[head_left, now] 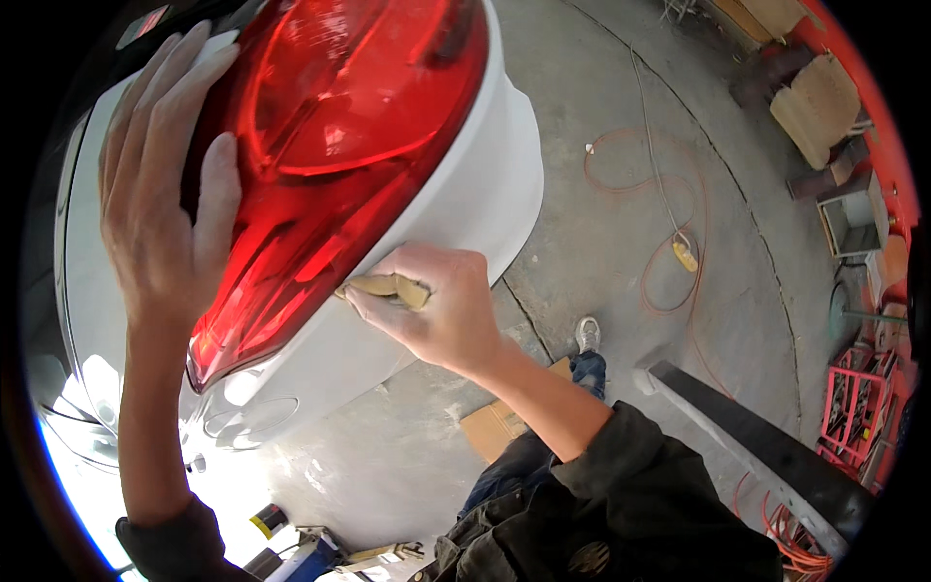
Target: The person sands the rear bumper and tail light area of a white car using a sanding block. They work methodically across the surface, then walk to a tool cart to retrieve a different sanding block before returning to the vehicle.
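Observation:
A large red taillight (359,107) is set in the white rear body of a car (485,184). My left hand (160,204) lies with its fingers stretched out at the lamp's left edge, touching the car. Between the thumb and fingers of my right hand (446,306) is a folded tan piece of sandpaper (409,291). Its tip meets the white panel along the lower right edge of the taillight. My curled fingers hide part of the sandpaper.
An orange hose (645,281) and a cord with a yellow end (685,254) lie on the concrete floor. Cardboard (490,427) is by my foot. A dark beam (756,446) stands at right, near a red rack (853,407). Several tools and a can (269,521) sit at lower left.

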Available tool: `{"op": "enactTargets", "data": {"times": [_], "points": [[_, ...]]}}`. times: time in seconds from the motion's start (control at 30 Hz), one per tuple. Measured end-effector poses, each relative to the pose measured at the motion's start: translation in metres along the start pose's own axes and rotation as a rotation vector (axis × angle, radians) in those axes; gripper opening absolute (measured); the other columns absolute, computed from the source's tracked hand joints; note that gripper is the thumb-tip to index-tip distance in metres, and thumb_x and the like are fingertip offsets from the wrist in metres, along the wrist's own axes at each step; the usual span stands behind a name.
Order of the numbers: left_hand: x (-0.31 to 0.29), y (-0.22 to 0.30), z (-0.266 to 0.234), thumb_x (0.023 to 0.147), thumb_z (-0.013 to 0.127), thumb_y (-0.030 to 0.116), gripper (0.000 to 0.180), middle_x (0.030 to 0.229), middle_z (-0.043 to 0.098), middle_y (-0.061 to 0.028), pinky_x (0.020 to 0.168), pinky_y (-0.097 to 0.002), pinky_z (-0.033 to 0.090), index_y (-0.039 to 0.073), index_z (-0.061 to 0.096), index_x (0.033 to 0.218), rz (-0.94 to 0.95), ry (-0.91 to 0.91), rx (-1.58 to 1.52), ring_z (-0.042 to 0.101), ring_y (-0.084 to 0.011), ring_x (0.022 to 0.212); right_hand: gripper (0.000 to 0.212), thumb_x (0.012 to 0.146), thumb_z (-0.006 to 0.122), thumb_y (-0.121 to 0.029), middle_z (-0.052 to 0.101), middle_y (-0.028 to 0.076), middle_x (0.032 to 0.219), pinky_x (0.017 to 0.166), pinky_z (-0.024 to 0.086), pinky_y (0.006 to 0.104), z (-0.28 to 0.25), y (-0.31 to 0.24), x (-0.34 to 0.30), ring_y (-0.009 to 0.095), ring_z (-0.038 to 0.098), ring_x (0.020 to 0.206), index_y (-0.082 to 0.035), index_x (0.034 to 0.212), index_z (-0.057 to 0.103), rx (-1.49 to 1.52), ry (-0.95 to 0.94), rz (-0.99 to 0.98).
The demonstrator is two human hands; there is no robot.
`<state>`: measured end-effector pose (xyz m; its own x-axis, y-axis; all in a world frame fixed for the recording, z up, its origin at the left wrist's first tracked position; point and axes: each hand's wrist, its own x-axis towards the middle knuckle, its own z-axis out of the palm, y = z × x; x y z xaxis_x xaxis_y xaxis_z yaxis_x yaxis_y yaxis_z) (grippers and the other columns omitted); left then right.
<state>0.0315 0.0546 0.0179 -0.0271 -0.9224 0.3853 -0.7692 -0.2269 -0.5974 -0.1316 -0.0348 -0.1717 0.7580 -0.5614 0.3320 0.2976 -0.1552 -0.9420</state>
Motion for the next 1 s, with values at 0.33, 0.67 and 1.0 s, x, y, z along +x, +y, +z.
{"op": "enactTargets", "data": {"times": [0.33,0.67,1.0], "points": [[-0.001,-0.006,-0.002,0.101,0.045,0.021,0.046,0.148,0.056,-0.0164,0.121,-0.0492,0.033,0.006,0.058,0.142,0.027,-0.036,-0.015,0.047,-0.0354,0.143,0.014,0.086,0.082,-0.012,0.074,0.006,0.076,0.060,0.048,0.0245,0.024,-0.011,-0.010,0.008,0.064,0.068,0.000,0.093,0.078,0.392,0.493,0.376],[0.003,0.010,-0.008,0.099,0.044,0.016,0.046,0.148,0.055,-0.0201,0.121,-0.0500,0.032,0.000,0.057,0.141,-0.017,-0.045,-0.049,0.046,-0.0378,0.143,0.018,0.085,0.084,-0.014,0.074,0.006,0.076,0.058,0.049,0.0240,0.003,-0.001,-0.005,0.008,0.064,0.066,0.003,0.088,0.077,0.381,0.231,0.334],[0.006,0.015,-0.013,0.096,0.045,0.021,0.048,0.146,0.056,-0.0228,0.120,-0.0539,0.031,0.000,0.059,0.137,-0.087,-0.069,-0.093,0.047,-0.0418,0.141,0.018,0.086,0.083,-0.011,0.071,0.003,0.076,0.060,0.046,0.0219,0.008,-0.019,0.015,0.006,0.061,0.066,0.003,0.088,0.074,0.530,0.732,0.411]]}}
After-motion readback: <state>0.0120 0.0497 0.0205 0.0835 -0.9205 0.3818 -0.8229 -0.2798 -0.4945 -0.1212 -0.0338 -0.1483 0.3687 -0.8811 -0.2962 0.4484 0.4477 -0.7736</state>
